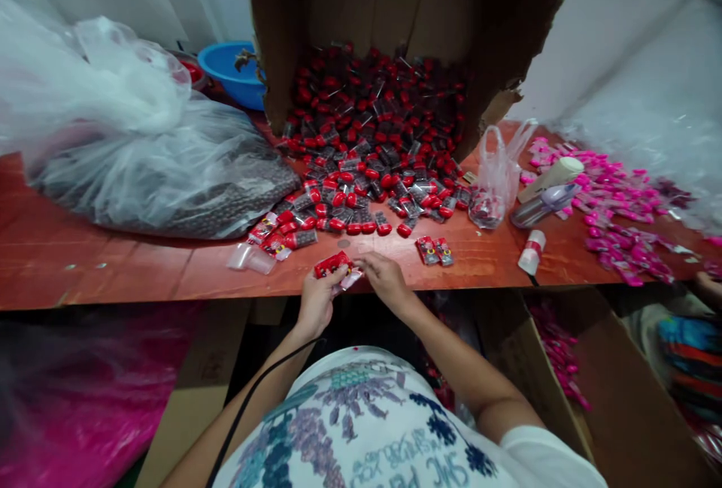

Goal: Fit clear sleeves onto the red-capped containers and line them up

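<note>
My left hand [317, 300] is closed around a small red-capped packet [332, 265] at the front edge of the red wooden table [113, 270]. My right hand [384, 276] pinches the clear wrapper end [350, 279] of the same packet from the right. Both hands meet over the table edge. A heap of red-capped packets [372, 150] spills from a tipped cardboard box [395, 14] just beyond my hands. Two finished red packets [434, 250] lie on the table to the right of my right hand.
A big clear plastic bag [129, 150] of dark pieces fills the left of the table, a blue bowl [231, 71] behind it. A small bag [496, 180], a handheld device [544, 202] and pink packets [620, 225] lie right. Cardboard boxes [620, 413] stand below.
</note>
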Demonstrator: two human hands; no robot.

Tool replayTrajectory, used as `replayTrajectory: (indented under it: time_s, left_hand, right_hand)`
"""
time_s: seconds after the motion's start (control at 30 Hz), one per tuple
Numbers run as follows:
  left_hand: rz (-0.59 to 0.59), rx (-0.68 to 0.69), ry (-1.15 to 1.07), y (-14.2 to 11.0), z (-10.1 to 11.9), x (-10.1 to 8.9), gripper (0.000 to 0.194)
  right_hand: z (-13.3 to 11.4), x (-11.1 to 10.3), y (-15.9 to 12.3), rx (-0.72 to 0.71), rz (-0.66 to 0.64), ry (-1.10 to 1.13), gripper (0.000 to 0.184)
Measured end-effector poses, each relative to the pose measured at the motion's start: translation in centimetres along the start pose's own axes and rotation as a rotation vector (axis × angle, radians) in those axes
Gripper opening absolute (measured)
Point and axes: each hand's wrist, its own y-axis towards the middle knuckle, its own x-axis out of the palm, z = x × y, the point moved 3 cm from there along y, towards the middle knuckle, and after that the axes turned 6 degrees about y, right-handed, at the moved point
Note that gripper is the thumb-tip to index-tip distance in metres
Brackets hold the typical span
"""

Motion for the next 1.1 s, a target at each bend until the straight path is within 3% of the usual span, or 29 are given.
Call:
replayTrajectory:
  time_s: [0.1, 0.2, 0.27, 0.33, 0.47, 0.6, 0.7, 0.8, 0.93, 1.1]
  left_hand:
    - [0.015, -0.013, 0.007, 0.3, 0.5, -0.3, 0.037]
    - [0.002, -0.015, -0.027, 0.5, 1.2, -0.7, 0.031]
    - [-0.022, -0.05, -0.049, 0.5, 1.6, -0.8, 0.027]
    - [-0.015, -0.094, -0.06, 0.4, 1.9, -0.8, 0.021]
    - [0.045, -0.158, -0.071, 0.3, 2.1, -0.9, 0.014]
    - [0.006, -0.173, -0.097, 0.4, 2.1, -1.0, 0.012]
    - [0.042, -0.14, -0.154, 0.6, 2.3, -1.2, 0.012]
    - [0.098, -0.153, -0.211, 0.8, 2.3, -1.2, 0.012]
    - [0.104, -0.198, -0.264, 1.1, 2.1, -0.6, 0.012]
    - [0.082, -0.131, -0.265, 0.8, 2.1, 0.7, 0.014]
  right_hand:
    - [1.5, -4.6, 1.6, -0.005, 0.083, -0.447, 0.033]
    - [3.2, -8.0, 3.5, 0.053, 0.052, -0.853, 0.031]
    - [3.9, -8.3, 4.2, 0.013, -0.056, -0.954, 0.028]
    - [4.0, -7.2, 4.5, -0.077, -0.158, -0.961, 0.027]
    - [3.6, -3.9, 3.8, -0.249, -0.215, -0.881, 0.032]
    - [3.3, -2.5, 2.7, -0.286, -0.186, -0.737, 0.034]
    - [2.2, -2.4, 1.7, -0.207, -0.054, -0.498, 0.033]
    - [0.0, -2.0, -0.1, -0.072, 0.095, -0.081, 0.033]
    - [-2.8, 0.3, -2.9, 0.116, 0.055, 0.406, 0.041]
    - [-3.5, 1.9, -3.9, 0.142, 0.114, 0.443, 0.039]
